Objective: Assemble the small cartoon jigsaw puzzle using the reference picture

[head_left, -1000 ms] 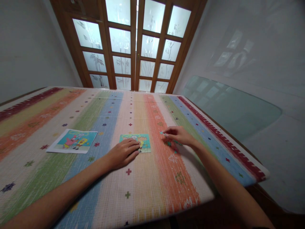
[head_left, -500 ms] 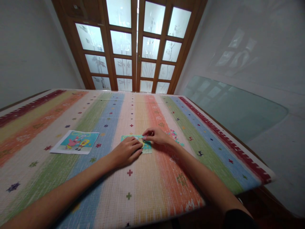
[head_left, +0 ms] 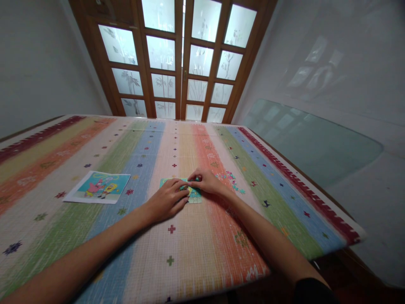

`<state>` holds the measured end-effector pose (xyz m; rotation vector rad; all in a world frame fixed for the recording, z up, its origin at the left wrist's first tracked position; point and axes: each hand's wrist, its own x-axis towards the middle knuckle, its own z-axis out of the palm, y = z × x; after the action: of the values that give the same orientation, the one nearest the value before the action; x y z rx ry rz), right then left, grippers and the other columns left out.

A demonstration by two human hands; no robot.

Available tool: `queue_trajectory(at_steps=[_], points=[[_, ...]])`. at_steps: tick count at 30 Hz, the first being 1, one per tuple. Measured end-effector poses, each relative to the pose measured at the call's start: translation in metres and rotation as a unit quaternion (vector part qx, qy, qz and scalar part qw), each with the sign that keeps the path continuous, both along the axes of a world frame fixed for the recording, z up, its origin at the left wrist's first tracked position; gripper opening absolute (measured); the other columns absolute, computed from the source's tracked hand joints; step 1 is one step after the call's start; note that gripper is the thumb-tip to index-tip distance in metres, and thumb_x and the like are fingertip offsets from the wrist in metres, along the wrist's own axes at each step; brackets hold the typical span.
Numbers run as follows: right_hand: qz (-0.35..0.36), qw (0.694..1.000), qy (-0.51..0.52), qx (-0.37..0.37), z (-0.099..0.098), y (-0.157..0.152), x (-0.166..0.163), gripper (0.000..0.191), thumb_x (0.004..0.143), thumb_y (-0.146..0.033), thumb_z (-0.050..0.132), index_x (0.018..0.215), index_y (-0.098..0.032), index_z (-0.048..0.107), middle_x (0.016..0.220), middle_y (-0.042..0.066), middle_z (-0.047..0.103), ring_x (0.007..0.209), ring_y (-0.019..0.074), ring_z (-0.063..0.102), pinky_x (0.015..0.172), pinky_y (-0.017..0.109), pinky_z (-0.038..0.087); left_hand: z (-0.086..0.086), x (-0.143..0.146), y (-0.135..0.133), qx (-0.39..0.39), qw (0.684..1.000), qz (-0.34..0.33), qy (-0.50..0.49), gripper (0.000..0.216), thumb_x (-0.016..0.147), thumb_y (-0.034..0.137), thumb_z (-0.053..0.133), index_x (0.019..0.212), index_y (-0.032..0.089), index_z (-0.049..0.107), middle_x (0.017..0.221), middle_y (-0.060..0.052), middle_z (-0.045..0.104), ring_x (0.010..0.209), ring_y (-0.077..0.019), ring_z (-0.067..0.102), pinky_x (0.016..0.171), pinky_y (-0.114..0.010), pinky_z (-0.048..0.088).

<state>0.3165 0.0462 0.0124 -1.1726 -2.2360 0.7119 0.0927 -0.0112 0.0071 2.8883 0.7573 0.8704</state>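
Observation:
A small teal-and-yellow jigsaw puzzle (head_left: 195, 196) lies on the striped tablecloth in front of me, partly covered by my hands. My left hand (head_left: 169, 197) rests over its left side, fingers stretched out across the surface. At the puzzle's upper right, my right hand (head_left: 207, 182) has thumb and index finger pinched together close to the left fingertips. A tiny teal and red bit, apparently a puzzle piece, shows at the right fingers; its shape is mostly hidden. Loose puzzle pieces (head_left: 233, 182), pink and teal, are scattered just beyond my right wrist.
To the left lies a printed cartoon picture (head_left: 106, 188) on white paper. The striped tablecloth (head_left: 148, 261) covers the table, whose near edge drops off at lower right. Wooden doors with frosted panes (head_left: 181, 84) stand behind; walls flank both sides.
My right fingers have shifted slightly left, closer to the left fingertips. My left hand stays on the puzzle. The view has moved a little.

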Motion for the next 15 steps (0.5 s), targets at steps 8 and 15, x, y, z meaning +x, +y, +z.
queue_trajectory(at_steps=[8, 15], points=[[0.005, 0.999, -0.028, 0.033, 0.0012, -0.0029, 0.0001, 0.006, 0.086, -0.016, 0.081, 0.083, -0.014, 0.077, 0.08, 0.002, 0.06, 0.074, 0.013, 0.053, 0.072, 0.024, 0.039, -0.0038, -0.001, 0.0017, -0.007, 1.0, -0.005, 0.002, 0.025, 0.103, 0.025, 0.049, 0.113, 0.018, 0.071, 0.116, -0.01, 0.073, 0.117, -0.0287, 0.059, 0.103, -0.05, 0.048], [0.011, 0.997, -0.06, 0.05, 0.0042, -0.0067, 0.0015, 0.001, 0.089, -0.015, 0.079, 0.09, -0.015, 0.079, 0.085, 0.004, 0.058, 0.083, 0.0155, 0.054, 0.077, 0.025, 0.038, -0.0028, -0.0009, 0.0006, -0.012, 1.0, -0.003, 0.008, 0.026, 0.103, 0.025, 0.048, 0.114, 0.019, 0.071, 0.117, -0.01, 0.073, 0.114, -0.0287, 0.06, 0.101, -0.05, 0.049]])
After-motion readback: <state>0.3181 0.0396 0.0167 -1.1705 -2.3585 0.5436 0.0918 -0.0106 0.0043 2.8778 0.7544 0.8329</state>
